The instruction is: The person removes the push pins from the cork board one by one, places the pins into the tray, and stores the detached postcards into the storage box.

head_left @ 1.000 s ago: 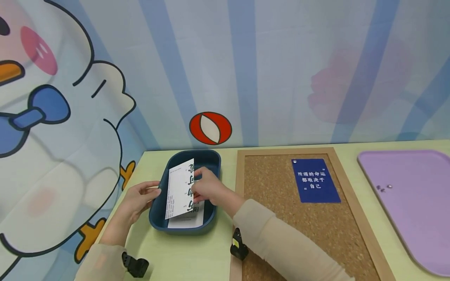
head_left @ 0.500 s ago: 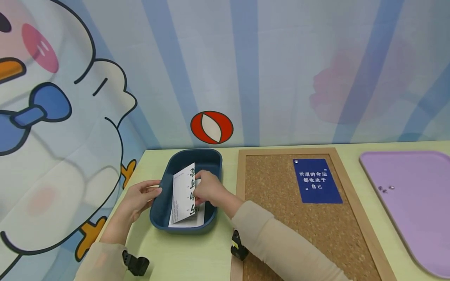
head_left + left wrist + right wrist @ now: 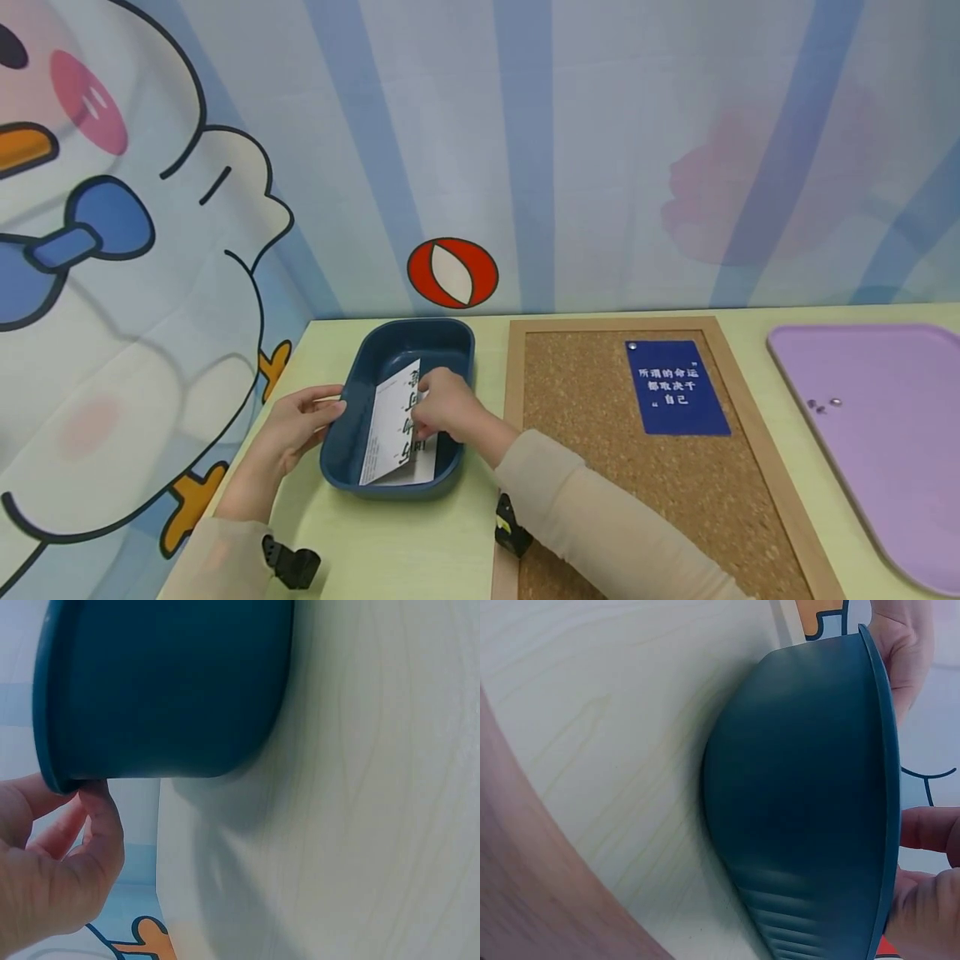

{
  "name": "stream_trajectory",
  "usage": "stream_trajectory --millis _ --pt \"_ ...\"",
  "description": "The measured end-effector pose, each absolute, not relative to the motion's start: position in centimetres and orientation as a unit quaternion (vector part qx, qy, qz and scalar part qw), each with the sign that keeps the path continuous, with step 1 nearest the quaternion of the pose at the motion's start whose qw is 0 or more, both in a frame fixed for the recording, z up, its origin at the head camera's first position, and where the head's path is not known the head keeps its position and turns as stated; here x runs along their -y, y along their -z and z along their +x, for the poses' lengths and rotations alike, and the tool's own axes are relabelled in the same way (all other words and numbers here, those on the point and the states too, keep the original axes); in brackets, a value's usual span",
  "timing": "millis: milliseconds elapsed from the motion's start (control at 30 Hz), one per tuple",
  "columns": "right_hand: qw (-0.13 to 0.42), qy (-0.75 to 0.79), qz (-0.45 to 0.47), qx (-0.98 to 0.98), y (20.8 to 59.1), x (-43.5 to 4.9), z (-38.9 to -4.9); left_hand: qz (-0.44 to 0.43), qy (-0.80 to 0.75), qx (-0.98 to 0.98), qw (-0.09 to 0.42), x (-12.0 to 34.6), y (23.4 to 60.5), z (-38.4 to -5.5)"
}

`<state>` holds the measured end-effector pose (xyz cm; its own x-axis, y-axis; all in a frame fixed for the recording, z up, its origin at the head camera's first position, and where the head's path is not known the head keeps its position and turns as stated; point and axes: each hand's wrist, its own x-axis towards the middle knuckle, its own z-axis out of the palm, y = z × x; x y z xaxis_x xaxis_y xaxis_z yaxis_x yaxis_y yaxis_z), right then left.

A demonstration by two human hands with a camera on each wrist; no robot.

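A dark blue plastic bin (image 3: 352, 442) stands at the left of the table. My left hand (image 3: 296, 429) pinches its left rim, thumb on one side and fingers on the other; in the left wrist view that hand (image 3: 67, 859) grips the rim's corner. Inside the bin, my right hand (image 3: 450, 404) holds a white card (image 3: 390, 421) with dark green lettering by its right edge, so the card tilts. Beneath it lies another white card (image 3: 423, 468), mostly covered. In the right wrist view the bin's wall (image 3: 802, 765) hides the cards, and the right fingers show past the rim.
A wood-framed cork board (image 3: 577, 467) lies right of the bin, under the right forearm. A blue card (image 3: 678, 387) with white lettering is pinned there by one corner. Farther right, a purple tray (image 3: 892, 433) holds several small pins (image 3: 823, 405). A printed cloth backdrop (image 3: 600, 150) rises behind.
The lettered white card has sunk lower into the bin and shifted slightly right in the right hand. The left hand has stayed on the rim.
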<state>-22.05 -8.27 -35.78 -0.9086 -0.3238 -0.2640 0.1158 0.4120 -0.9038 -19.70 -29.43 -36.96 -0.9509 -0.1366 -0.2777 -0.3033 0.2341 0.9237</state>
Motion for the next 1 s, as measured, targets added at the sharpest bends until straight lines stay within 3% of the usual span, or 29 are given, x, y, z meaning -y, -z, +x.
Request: stream_trajectory --millis 633,1000 --pt "0.278 0.583 -0.045 -0.762 35.1 7.2 -22.4 -0.144 -0.597 -0.786 0.069 29.4 37.0 -19.8" --pt "0.328 0.608 -0.109 -0.715 35.0 5.5 -22.8 -0.141 -0.619 -0.768 0.085 29.7 37.3 -19.6"
